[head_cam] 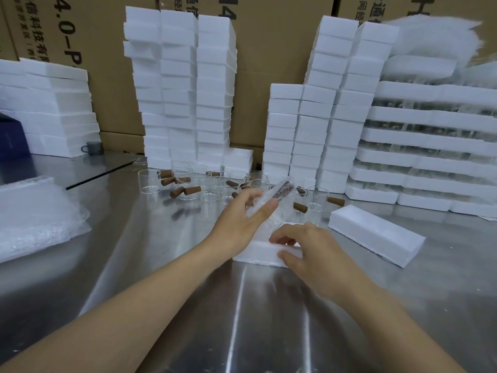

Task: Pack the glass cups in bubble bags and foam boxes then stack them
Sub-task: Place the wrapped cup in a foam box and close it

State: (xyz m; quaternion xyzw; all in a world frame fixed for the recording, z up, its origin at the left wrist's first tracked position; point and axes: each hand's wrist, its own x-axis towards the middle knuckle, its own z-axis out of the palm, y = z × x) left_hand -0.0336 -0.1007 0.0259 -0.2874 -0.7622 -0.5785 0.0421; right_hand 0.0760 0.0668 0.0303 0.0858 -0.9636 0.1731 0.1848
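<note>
- Steel counter (161, 278), white foam stacks (177, 90) along the back.
- Now left hand (239, 219) pinches the bubble-bagged cup (279, 195), tilted over the foam box (255, 253).
- Meanwhile right hand (314, 251) grips that box's near end.

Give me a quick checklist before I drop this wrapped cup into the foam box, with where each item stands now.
1. Cup bagged: ok, the wrapped cup is inside bubble wrap.
2. Grip: ok, the left hand pinches it.
3. Box steadied: ok, the right hand holds the foam box.
4. Cavity clear: cannot tell, the hands hide it.
5. Cover nearby: ok, a second foam piece lies to the right on the table.
</note>
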